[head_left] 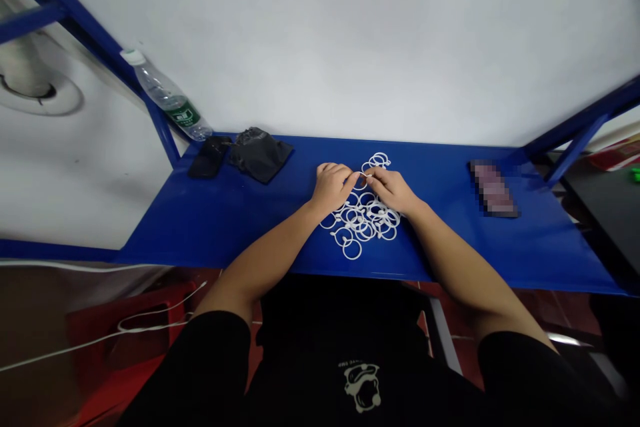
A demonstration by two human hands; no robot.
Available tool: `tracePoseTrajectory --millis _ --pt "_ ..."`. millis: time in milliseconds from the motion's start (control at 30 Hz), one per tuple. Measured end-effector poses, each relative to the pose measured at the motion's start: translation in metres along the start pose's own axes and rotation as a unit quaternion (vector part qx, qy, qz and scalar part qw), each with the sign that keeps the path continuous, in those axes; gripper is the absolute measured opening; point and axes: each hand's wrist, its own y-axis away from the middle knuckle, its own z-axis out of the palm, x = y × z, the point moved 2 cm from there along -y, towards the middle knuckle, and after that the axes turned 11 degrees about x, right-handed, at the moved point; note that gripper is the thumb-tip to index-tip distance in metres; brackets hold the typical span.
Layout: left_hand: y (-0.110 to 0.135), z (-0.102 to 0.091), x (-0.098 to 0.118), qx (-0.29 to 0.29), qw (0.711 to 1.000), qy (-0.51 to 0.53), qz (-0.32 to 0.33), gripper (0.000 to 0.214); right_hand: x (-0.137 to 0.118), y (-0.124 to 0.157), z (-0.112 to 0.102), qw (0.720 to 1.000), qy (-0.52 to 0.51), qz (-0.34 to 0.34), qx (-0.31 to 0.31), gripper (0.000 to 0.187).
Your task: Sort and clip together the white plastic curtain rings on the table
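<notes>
Between my two hands is a white plastic ring (361, 187), like a curtain ring with a small eyelet. My left hand (332, 187) grips its left side, thumb against the fingers. On its right side, my right hand (391, 188) pinches it near the eyelet; the fingertips are partly hidden. Just below the hands lies a loose pile of similar white rings (364, 231), overlapping one another on the blue tabletop (260, 227). A few more rings (379, 159) lie just beyond my right hand, toward the wall.
At the back left stand a plastic bottle (170, 97), a dark phone-like slab (209, 157) and a black drawstring pouch (261, 154). A blurred-out phone (494, 188) lies at the right. Blue frame bars flank the table; a white wall (350, 47) rises behind it.
</notes>
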Motion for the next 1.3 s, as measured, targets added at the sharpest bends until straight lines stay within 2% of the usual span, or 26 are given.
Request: tracePoseTrajectory --millis 333,567,700,800,900,1033,1167,1267,1300 --pt "-0.001 -0.004 0.007 -0.012 0.999 0.005 0.033 0.044 0.001 0.0 0.001 0.999 -0.034 0.003 0.013 0.026" --pt "-0.001 -0.004 0.007 -0.031 0.999 -0.001 0.027 0.044 -0.004 0.001 -0.001 0.998 -0.052 -0.007 0.035 0.022" --pt "0.001 -0.002 0.011 -0.056 0.998 0.001 0.039 0.038 0.0 0.001 -0.001 0.996 -0.056 0.001 0.069 0.02" --pt "0.003 -0.001 0.014 -0.081 0.995 0.009 0.057 0.033 0.004 0.001 -0.003 0.996 -0.055 0.005 0.07 0.022" --pt "0.002 0.001 0.01 -0.087 0.996 0.009 0.031 0.025 0.008 0.0 -0.005 0.997 -0.032 0.01 0.073 0.027" --pt "0.0 0.004 0.001 -0.102 0.995 0.009 -0.015 0.028 0.017 -0.001 -0.007 0.989 0.027 0.031 0.14 0.036" --pt "0.004 0.006 0.004 -0.149 0.988 0.033 0.033 0.02 0.03 -0.003 -0.013 0.969 0.049 0.047 0.235 0.048" --pt "0.007 0.008 0.008 -0.176 0.983 0.039 0.042 0.005 0.03 -0.003 -0.017 0.96 0.067 0.039 0.267 0.039" --pt "0.006 0.009 0.008 -0.174 0.983 0.04 0.037 0.006 0.028 -0.002 -0.018 0.961 0.072 0.031 0.266 0.036"
